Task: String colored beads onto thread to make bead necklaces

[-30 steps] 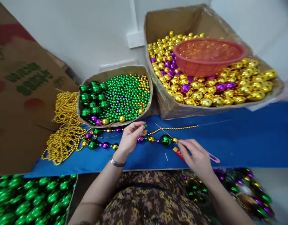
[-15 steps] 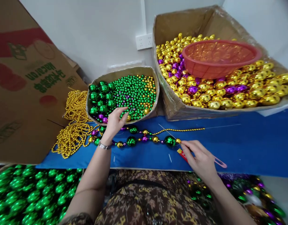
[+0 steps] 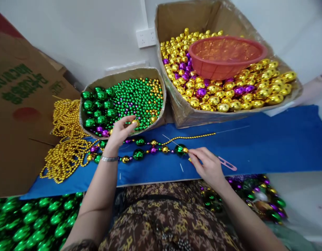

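Observation:
My left hand [image 3: 121,130] pinches a gold bead [image 3: 135,122] between thumb and fingers, over the front of a box [image 3: 124,73] of small green, gold and purple beads. My right hand [image 3: 206,164] is closed at the fingertips on a thin needle [image 3: 171,141], which points up and left. A gold bead [image 3: 185,150] is at those fingertips, beside a large green bead [image 3: 180,150]. From there a strung row of green, gold and purple beads [image 3: 139,154] runs left along the blue cloth [image 3: 255,153] and doubles back behind.
A large box [image 3: 181,120] of gold and purple beads stands at back right, with a red basket [image 3: 215,68] on top. Gold bead strands [image 3: 61,160] lie at left by a tall carton [image 3: 19,122]. A pink tool [image 3: 229,164] lies beyond my right hand. Large green beads [image 3: 32,223] sit below.
My left hand has closed on a gold bead from the box. My right hand keeps its grip, and the whole view has shifted, so things appear further left.

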{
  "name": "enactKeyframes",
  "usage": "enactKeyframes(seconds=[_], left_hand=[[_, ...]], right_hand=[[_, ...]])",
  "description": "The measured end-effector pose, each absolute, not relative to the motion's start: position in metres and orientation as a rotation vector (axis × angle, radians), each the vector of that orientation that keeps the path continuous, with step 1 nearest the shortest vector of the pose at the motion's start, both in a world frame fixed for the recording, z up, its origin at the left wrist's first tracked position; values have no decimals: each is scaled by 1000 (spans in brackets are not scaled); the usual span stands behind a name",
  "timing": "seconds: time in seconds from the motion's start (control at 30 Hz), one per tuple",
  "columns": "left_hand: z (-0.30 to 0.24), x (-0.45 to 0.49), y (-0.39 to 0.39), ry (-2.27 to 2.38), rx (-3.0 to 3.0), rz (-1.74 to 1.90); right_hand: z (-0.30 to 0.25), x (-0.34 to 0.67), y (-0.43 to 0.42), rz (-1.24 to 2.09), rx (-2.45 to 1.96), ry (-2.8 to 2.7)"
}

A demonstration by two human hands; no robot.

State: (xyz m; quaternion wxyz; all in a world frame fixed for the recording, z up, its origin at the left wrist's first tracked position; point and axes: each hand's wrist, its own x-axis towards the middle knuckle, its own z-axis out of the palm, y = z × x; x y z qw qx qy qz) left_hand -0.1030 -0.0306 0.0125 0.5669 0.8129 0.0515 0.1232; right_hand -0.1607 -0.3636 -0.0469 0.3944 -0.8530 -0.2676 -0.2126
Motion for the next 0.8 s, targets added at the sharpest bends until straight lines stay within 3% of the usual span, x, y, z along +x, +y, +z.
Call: enactKeyframes(seconds=[0.17,0.57,0.8], left_hand=[[28,-129,-63,82,1385,223],[-8,-146,-110,206,1010,-100],[-8,-149,-107,189,1029,-88]], right_hand=[[-42,-158,-368,-541,-2195,-616],[-43,-163,-366,-518,-2185,-665],[-47,-162,-362,-540,-2227,-746]])
